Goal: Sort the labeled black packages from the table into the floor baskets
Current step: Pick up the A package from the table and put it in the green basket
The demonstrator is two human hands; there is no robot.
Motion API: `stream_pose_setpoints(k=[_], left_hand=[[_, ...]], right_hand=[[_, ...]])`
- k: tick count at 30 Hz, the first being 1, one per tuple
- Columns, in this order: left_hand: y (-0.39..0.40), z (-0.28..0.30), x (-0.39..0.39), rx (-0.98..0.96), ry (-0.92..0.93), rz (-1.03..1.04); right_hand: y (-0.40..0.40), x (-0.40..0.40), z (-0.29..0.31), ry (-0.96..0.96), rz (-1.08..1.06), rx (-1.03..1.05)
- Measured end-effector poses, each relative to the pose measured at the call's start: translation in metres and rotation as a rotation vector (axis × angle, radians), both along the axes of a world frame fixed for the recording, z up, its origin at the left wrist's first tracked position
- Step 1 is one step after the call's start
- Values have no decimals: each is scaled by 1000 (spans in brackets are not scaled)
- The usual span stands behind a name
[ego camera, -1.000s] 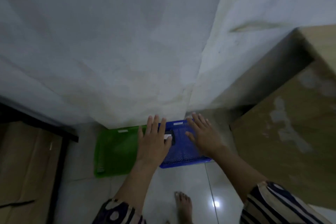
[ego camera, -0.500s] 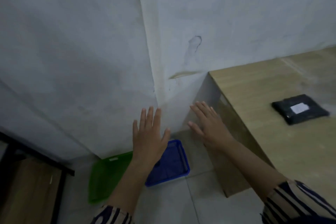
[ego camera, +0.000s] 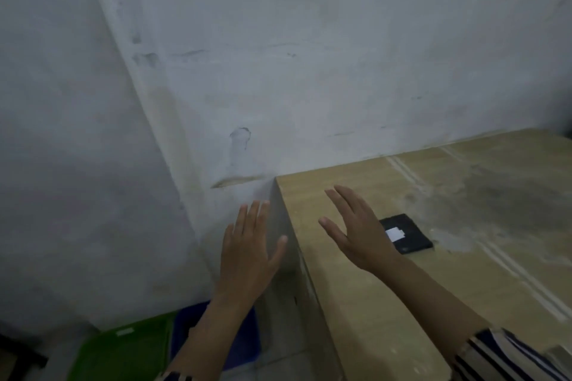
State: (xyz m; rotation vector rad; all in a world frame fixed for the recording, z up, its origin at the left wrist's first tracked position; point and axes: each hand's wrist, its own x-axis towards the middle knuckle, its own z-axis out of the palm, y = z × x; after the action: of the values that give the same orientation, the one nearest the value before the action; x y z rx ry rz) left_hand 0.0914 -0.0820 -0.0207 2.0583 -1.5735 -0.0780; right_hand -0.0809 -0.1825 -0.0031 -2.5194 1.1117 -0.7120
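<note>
A black package [ego camera: 408,233] with a white label lies flat on the wooden table [ego camera: 464,210]. My right hand [ego camera: 356,230] hovers over the table just left of it, fingers spread, empty, partly covering its left edge. My left hand [ego camera: 250,252] is raised beside the table's left end, also open and empty. On the floor at the bottom left stand a green basket [ego camera: 123,353] and a blue basket [ego camera: 244,343]; my left forearm crosses the blue one.
White walls meet in a corner behind the baskets. The table's left side panel [ego camera: 315,318] drops to the tiled floor right of the blue basket. A dark frame [ego camera: 18,356] shows at the bottom left edge.
My view has swung up and right from the baskets to the table. Both hands rose from above the blue basket; the right hand now reaches over the tabletop beside the package.
</note>
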Motion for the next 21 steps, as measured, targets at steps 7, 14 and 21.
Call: stream_pose_setpoints(k=[7, 14, 21], left_hand=[[-37, -8, -59, -28, 47, -155], [-66, -37, -104, 82, 144, -157], [-125, -76, -165, 213, 189, -30]], right_hand=[[-28, -71, -1, -74, -173, 34], [-68, -125, -27, -63, -221, 112], [-134, -160, -77, 66, -109, 258]])
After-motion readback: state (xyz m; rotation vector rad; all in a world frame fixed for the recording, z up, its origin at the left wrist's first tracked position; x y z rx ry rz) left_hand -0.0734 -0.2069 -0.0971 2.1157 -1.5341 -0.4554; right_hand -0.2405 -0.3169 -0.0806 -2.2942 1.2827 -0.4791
